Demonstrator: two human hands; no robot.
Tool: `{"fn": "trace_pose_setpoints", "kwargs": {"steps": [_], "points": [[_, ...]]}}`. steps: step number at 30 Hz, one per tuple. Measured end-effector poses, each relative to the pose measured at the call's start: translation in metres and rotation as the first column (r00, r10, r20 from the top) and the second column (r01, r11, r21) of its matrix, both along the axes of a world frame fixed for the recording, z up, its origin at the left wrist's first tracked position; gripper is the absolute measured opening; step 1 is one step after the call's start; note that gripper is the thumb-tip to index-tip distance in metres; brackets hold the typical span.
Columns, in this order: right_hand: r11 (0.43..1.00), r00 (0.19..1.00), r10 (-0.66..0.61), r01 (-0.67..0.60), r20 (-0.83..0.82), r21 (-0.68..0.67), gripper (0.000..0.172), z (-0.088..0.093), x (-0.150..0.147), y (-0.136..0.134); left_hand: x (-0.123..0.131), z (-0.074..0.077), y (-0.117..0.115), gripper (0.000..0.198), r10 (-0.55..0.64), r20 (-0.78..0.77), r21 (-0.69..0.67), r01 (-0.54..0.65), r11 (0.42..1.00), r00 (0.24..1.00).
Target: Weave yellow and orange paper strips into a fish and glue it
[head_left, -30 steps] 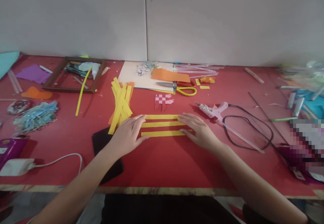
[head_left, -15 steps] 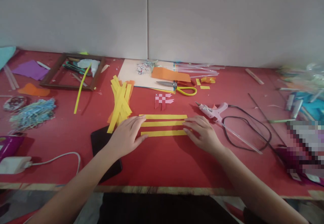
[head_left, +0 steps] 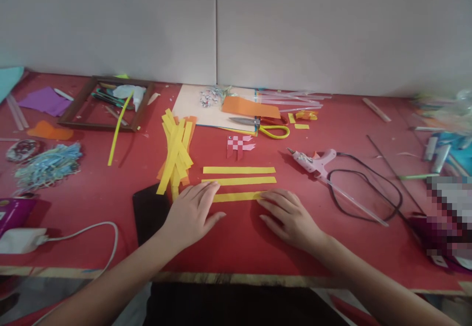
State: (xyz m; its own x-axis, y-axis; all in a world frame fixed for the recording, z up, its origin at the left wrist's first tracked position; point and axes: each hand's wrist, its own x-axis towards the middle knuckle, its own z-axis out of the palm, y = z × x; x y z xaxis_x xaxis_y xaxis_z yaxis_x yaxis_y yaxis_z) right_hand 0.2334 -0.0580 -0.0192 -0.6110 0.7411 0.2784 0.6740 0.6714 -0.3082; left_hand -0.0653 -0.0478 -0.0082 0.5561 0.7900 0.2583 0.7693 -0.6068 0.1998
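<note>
Three yellow paper strips lie side by side across the red table: the far strip (head_left: 239, 170), the middle strip (head_left: 247, 181) and the near strip (head_left: 236, 197). My left hand (head_left: 195, 207) rests over the left ends of the middle and near strips, fingers stretched out and thumb apart. My right hand (head_left: 289, 215) has its fingertips on the right end of the near strip, with the fingers extended and the thumb spread. Beyond the strips lies a pink woven paper fish (head_left: 239, 145). A pile of yellow strips (head_left: 176, 151) sits to the left.
A pink glue gun (head_left: 313, 161) with a looped black cord lies right. Scissors (head_left: 275, 130) and an orange paper piece (head_left: 250, 106) rest at the back. A black flat device (head_left: 149, 210) is partly under my left arm. A wooden frame (head_left: 70, 112) holds tools; a white charger (head_left: 22, 241) is left.
Both hands have moved nearer to my body, off the far strip. The near strip's right end has shifted left under my right fingertips.
</note>
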Motion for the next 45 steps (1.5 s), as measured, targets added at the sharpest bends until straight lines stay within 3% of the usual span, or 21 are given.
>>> {"fn": "trace_pose_setpoints", "kwargs": {"steps": [10,16,18,20,22,25,27,30,32,39,41,45], "points": [[0.995,0.995,-0.092,0.090,-0.041,-0.054,0.026,0.000,-0.009,0.003,0.004,0.000,0.001,0.059,-0.009,-0.035,-0.107,0.005,0.994,0.999],[0.992,0.989,-0.119,0.116,-0.083,-0.049,0.021,0.001,-0.009,0.005,0.000,0.008,0.009,0.054,-0.047,-0.037,-0.085,0.044,0.995,0.998],[0.994,0.987,-0.106,0.104,-0.118,-0.025,0.019,0.004,-0.008,0.006,-0.007,0.017,0.018,0.048,0.002,-0.013,-0.066,-0.003,0.998,1.000],[0.996,0.983,-0.092,0.092,-0.159,-0.007,0.017,0.008,-0.008,0.007,-0.017,0.029,0.034,0.041,0.146,-0.007,-0.058,-0.146,0.988,0.989],[0.997,0.979,-0.082,0.082,-0.189,-0.009,0.016,0.012,-0.008,0.010,-0.028,0.043,0.055,0.037,0.359,-0.074,-0.096,-0.365,0.926,0.930],[0.997,0.975,-0.082,0.082,-0.204,-0.011,0.016,0.018,-0.014,0.018,-0.042,0.060,0.094,0.039,0.655,-0.232,-0.260,-0.695,0.670,0.719],[0.997,0.975,-0.073,0.078,-0.211,0.014,0.015,0.022,-0.022,0.026,-0.046,0.064,0.119,0.050,0.692,-0.268,-0.290,-0.741,0.606,0.671],[0.996,0.971,-0.047,0.064,-0.236,0.062,0.015,0.031,-0.034,0.041,-0.045,0.056,0.143,0.064,0.704,-0.302,-0.339,-0.763,0.550,0.642],[0.994,0.967,-0.043,0.067,-0.249,0.091,0.014,0.040,-0.039,0.054,-0.043,0.046,0.149,0.067,0.697,-0.308,-0.339,-0.759,0.555,0.647],[0.968,0.955,-0.154,0.197,-0.252,0.155,0.020,0.071,-0.041,0.119,-0.047,0.021,0.133,0.044,0.737,-0.223,-0.268,-0.767,0.583,0.638],[0.979,0.974,-0.157,0.176,-0.165,0.107,0.024,0.075,-0.052,0.142,-0.049,0.019,0.130,0.041,0.745,-0.193,-0.258,-0.765,0.590,0.639],[0.991,0.994,-0.025,0.039,0.107,-0.131,0.025,0.069,-0.098,0.185,-0.052,0.018,0.126,0.037,0.728,-0.148,-0.240,-0.738,0.630,0.670]]}}
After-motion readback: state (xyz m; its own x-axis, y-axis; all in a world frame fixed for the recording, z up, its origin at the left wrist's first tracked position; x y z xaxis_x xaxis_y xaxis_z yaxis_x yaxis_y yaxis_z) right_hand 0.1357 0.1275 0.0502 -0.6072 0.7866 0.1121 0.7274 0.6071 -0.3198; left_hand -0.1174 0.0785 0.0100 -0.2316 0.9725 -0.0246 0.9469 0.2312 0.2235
